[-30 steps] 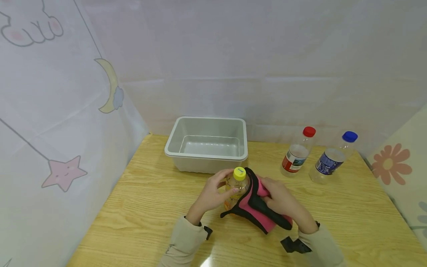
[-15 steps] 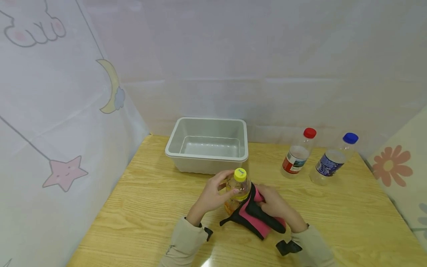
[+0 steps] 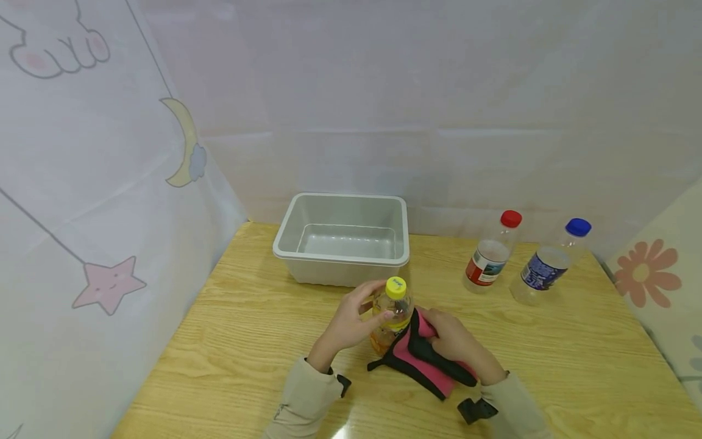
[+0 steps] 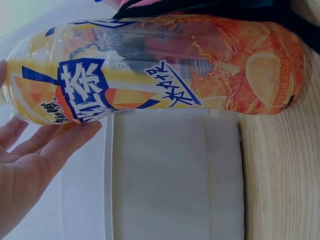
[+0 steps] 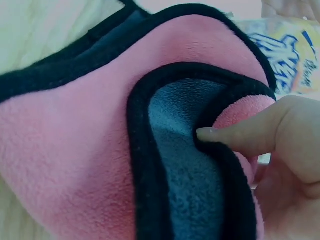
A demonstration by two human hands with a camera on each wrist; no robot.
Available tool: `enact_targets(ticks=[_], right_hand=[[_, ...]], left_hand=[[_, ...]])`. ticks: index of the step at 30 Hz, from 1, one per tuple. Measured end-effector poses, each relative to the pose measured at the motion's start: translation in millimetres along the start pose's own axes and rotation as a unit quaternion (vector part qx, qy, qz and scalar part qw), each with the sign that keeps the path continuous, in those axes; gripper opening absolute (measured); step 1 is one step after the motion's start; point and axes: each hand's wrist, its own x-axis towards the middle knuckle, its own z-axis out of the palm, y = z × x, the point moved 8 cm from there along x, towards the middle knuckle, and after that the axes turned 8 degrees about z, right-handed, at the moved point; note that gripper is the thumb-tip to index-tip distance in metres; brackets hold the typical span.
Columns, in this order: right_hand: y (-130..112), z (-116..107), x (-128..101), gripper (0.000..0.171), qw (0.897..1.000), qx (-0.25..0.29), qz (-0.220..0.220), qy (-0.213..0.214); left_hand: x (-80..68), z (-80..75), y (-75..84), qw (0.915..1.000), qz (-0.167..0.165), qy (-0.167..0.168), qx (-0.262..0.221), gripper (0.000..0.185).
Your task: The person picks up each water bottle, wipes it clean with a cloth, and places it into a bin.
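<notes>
Head view: a bottle (image 3: pixel 390 314) with a yellow cap stands upright on the table (image 3: pixel 236 329), just in front of the grey tub (image 3: pixel 342 238). The left hand (image 3: pixel 351 320) curls round the bottle's upper part, thumb and fingers on its sides. The right hand (image 3: pixel 452 341) grips a pink cloth (image 3: pixel 422 360) with black edging and holds it against the bottle's right side. Right of the tub, well apart from the bottle, stand a red-capped bottle (image 3: pixel 488 256) and a blue-capped bottle (image 3: pixel 545 265).

Left wrist view: the bottle (image 4: pixel 165 70), with an orange and yellow label, fills the top; fingertips (image 4: pixel 75 131) touch it, and the tub (image 4: pixel 170 175) lies behind.

Right wrist view: the thumb (image 5: pixel 240 132) pinches a fold of the cloth (image 5: pixel 75 150), beside the bottle (image 5: pixel 282 60).
</notes>
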Motion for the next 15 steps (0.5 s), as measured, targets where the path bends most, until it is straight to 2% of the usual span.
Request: enact_targets(ticks=[2, 9, 15], right_hand=[[3.2, -4.6, -5.3, 0.061, 1.0, -0.006, 0.01, 0.001], [15.4, -22.0, -28.3, 0.058, 0.999, -0.024, 0.027, 0.01], [40.0, -30.5, -48.8, 0.059, 0.997, -0.049, 0.054, 0.009]], left_hand=[[0.4, 0.3, -0.6, 1.0, -0.002, 0.001, 0.001, 0.047], [0.3, 0.6, -1.8, 1.0, -0.005, -0.002, 0.002, 0.048], [0.7, 1.1, -1.9, 1.0, 0.006, -0.006, -0.003, 0.048]])
